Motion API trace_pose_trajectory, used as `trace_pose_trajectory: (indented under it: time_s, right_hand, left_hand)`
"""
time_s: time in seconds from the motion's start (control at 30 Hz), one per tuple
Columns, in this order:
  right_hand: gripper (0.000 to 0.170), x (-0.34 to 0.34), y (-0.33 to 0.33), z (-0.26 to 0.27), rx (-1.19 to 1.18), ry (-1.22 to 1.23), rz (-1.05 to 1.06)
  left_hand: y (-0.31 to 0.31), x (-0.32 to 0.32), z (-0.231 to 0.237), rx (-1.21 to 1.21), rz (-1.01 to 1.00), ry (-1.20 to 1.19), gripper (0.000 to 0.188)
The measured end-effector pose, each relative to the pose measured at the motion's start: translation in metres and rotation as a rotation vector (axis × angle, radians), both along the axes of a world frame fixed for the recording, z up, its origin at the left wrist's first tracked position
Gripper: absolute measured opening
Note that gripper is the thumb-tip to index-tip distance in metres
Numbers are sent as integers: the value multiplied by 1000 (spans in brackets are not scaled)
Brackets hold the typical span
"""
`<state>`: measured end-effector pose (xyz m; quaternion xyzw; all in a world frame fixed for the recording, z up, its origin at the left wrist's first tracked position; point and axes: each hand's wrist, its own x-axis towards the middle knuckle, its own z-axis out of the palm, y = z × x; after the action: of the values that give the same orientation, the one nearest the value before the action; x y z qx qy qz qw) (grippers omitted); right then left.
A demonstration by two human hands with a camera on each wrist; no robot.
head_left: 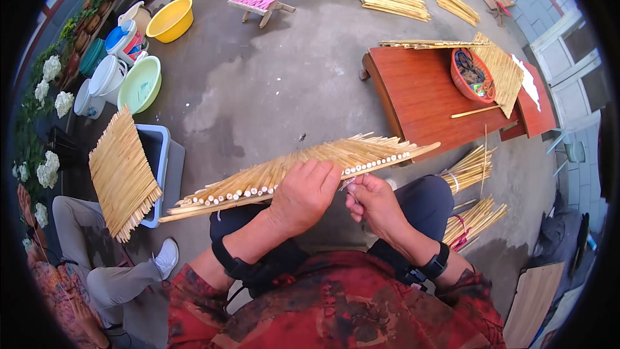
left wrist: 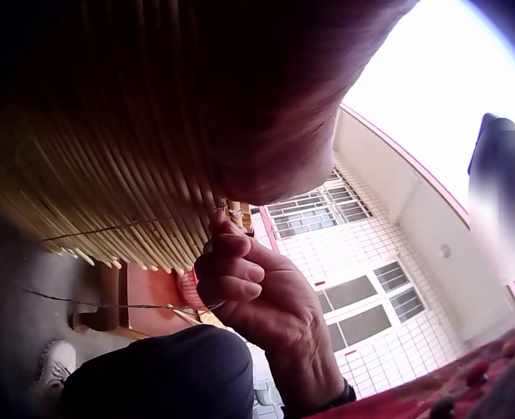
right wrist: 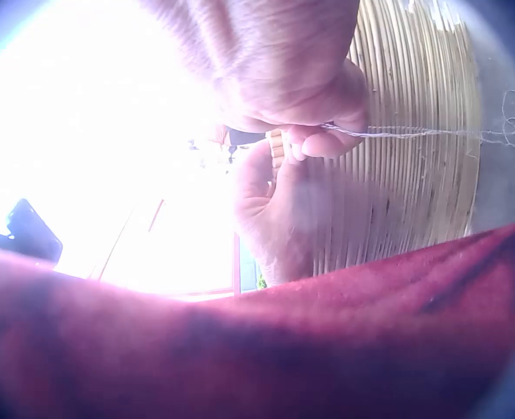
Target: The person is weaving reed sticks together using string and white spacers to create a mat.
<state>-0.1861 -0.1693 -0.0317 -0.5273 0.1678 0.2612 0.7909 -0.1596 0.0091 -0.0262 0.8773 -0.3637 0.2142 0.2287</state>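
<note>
A mat of straw-coloured stalks [head_left: 258, 181] lies across the person's lap, its round cut ends facing the body. The left hand [head_left: 307, 194] grips the mat's near edge around its middle, fingers bent over the stalks. Just right of it, the right hand [head_left: 378, 203] pinches a thin string [right wrist: 397, 133] close to that edge. In the right wrist view the string runs from the pinching fingers across the stalks to a loose, curled end. Seen from the left wrist, the right hand [left wrist: 270, 297] has its fingers curled close to the stalk ends.
A second mat [head_left: 123, 174] leans on a grey-blue bin [head_left: 171, 168] at left, beside a seated person's leg [head_left: 123, 284]. At right, a red-brown table [head_left: 426, 103] bears an orange basket [head_left: 462, 90]. Stalk bundles [head_left: 475, 223] lie by the right knee.
</note>
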Motion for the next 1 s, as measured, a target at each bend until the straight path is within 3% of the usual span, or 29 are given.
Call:
trace_pose_trajectory:
  time_s: [0.3, 0.63, 0.87, 1.0]
  right_hand:
    - [4, 14, -7, 4, -109, -6, 59]
    - [7, 19, -1, 4, -73, 34, 39]
    - [24, 24, -9, 15, -73, 127, 87]
    - [36, 26, -7, 20, -67, 158, 67]
  left_hand:
    - [-4, 5, 1, 11, 5, 50, 25]
    - [-7, 6, 2, 18, 24, 45, 24]
    - [-13, 5, -1, -40, 5, -28, 22]
    - [-11, 2, -2, -30, -16, 55, 24]
